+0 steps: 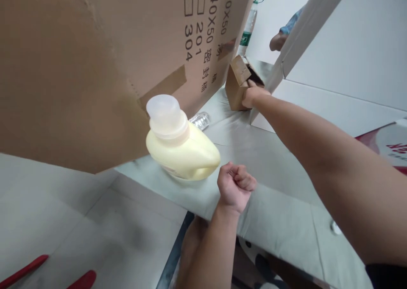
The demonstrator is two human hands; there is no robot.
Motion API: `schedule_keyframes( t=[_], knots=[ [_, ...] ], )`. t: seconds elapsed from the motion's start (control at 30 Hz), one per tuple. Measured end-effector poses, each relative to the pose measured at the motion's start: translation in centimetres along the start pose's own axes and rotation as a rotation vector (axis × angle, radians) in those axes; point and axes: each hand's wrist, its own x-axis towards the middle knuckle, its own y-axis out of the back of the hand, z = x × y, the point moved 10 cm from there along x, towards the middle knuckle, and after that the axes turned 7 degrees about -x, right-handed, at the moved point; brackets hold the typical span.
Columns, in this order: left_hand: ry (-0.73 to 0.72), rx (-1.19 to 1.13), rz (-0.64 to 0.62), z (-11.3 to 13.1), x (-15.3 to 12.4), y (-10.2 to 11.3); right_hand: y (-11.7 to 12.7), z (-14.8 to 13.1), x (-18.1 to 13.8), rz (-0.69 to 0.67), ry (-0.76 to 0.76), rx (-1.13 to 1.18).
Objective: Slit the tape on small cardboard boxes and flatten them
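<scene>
My left hand (237, 186): fisted | my right hand (254, 96): at small box (234, 93), I can't tell if gripping | best steady it gently

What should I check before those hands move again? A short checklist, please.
1. Right hand at the small cardboard box: ok, it reaches the box's open side.
2. Small box's contents identified: cannot tell, the inside is dark.
3. Left hand free: ok, curled in a fist, nothing visible in it.
4. Yellow bottle capped: ok, its translucent cap is on.
5. Ample room around the small box: not ok, the large carton and white panel flank it closely.
</scene>
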Motion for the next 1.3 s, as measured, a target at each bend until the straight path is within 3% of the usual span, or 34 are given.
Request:
schedule_keyframes(
  t=[0.17,0.33,0.43,0.53,0.6,0.7,0.8,0.93,1.03,1.13,1.2,1.3],
  knots=[
    [-0.061,0.036,0.020,0.7,-0.3,0.4,0.3,-0.4,-1.8,0.027,0.034,-0.049],
    [-0.320,0.242,0.081,1.9,-0.9,0.6,1.9,-2.7,-7.8,0.055,0.183,-0.094],
    [-0.588,0.502,0.229,3.8,-2.7,0.6,2.9,-3.1,-14.0,0.081,0.290,-0.110],
    [-0.779,0.727,0.345,5.1,-4.6,0.0,3.8,-1.4,-22.2,0.157,0.367,-0.124],
    [-0.853,0.816,0.340,5.4,-5.2,-0.5,4.1,1.0,-28.1,0.187,0.377,-0.121],
    [-0.931,0.961,0.276,5.5,-4.8,-1.3,3.0,3.5,-37.3,0.111,0.547,0.032],
    [-0.868,1.082,0.176,4.6,-2.9,-1.9,1.5,7.0,-42.9,0.087,0.483,0.239],
    [-0.786,1.181,-0.016,2.6,-1.3,-3.5,-0.9,10.5,-44.8,0.159,0.296,0.366],
    [-0.786,1.216,-0.090,1.4,-0.9,-4.5,-3.1,10.6,-44.4,0.073,0.306,0.409],
    [-0.761,1.133,-0.083,0.6,0.0,-4.1,-3.7,11.1,-44.3,0.052,0.333,0.484],
    [-0.744,1.093,-0.060,0.0,0.8,-3.6,-3.5,12.5,-44.7,0.155,0.308,0.576],
    [-0.709,1.141,-0.057,-1.7,1.8,-3.3,-3.1,16.8,-46.1,0.549,0.112,0.751]
  ],
)
